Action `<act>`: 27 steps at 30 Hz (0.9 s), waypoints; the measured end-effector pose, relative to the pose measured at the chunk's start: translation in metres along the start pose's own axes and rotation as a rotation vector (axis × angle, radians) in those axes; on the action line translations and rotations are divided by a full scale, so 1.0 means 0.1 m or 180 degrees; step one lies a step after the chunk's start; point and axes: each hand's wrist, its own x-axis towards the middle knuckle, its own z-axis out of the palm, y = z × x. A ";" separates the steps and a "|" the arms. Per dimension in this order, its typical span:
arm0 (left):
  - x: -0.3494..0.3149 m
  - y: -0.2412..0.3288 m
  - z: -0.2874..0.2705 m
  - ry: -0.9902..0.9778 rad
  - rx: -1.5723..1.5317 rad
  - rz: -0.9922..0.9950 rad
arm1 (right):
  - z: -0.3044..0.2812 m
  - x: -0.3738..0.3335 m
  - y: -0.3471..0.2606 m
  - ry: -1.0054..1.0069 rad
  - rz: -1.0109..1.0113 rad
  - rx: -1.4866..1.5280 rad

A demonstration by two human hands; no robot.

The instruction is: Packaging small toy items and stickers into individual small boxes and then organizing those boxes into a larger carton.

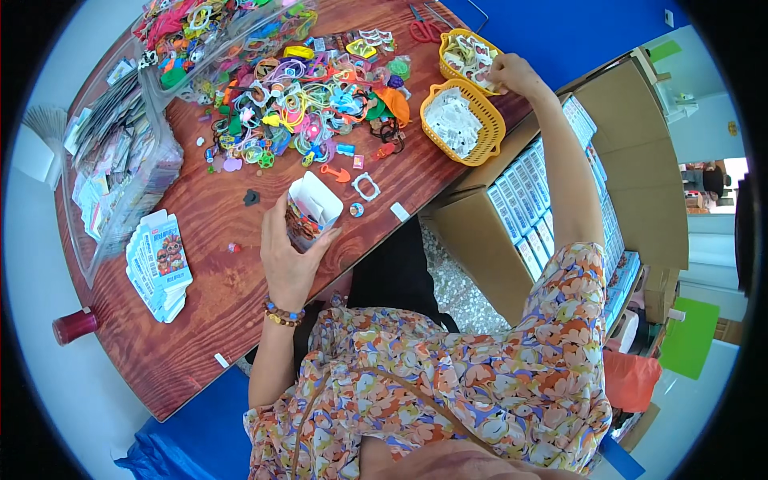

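My left hand (290, 260) is wrapped round a small white card box (320, 200) with a printed picture on its side. The flaps at the box's top stand open, and its inside is hidden. At the far right edge of the table, my right hand (516, 76) is at the rim of a yellow basket (444, 62) of small pale pieces with coloured marks. Its fingers are pinched together, and what they hold is too small to name. Just nearer stands a second yellow basket (490, 120), holding small white packets (453, 120).
A heap of small colourful toys and bands (296, 108) covers the table's far middle. Flat printed box blanks (162, 268) lie at left, beside a clear bag of cards (132, 168). Right of the table stands an open carton (480, 232) of packed boxes. Red scissors (424, 29) lie far back.
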 end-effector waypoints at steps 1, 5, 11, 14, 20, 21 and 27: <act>-0.01 -0.01 -0.01 -0.0002 0.0023 0.0019 | -0.06 -0.01 0.01 0.0060 0.0033 0.0229; 0.00 -0.05 0.00 0.0006 -0.0042 0.0031 | -0.11 -0.05 0.09 0.0403 -0.0134 0.1111; 0.02 0.08 0.02 -0.0149 0.0145 0.0133 | -0.05 0.02 0.05 0.0418 0.0088 0.0768; -0.01 0.01 0.00 -0.0082 0.0212 0.0115 | -0.04 -0.01 -0.14 0.0641 0.0236 0.0156; 0.00 0.00 -0.03 -0.0114 0.0193 0.0058 | -0.05 -0.05 -0.24 0.0789 0.0238 -0.0114; 0.00 0.02 -0.03 -0.0102 0.0240 0.0089 | -0.02 -0.04 -0.25 0.0765 0.0223 -0.0100; 0.00 -0.02 -0.02 -0.0054 0.0278 0.0036 | -0.03 -0.47 -0.93 0.0664 -0.1106 0.1196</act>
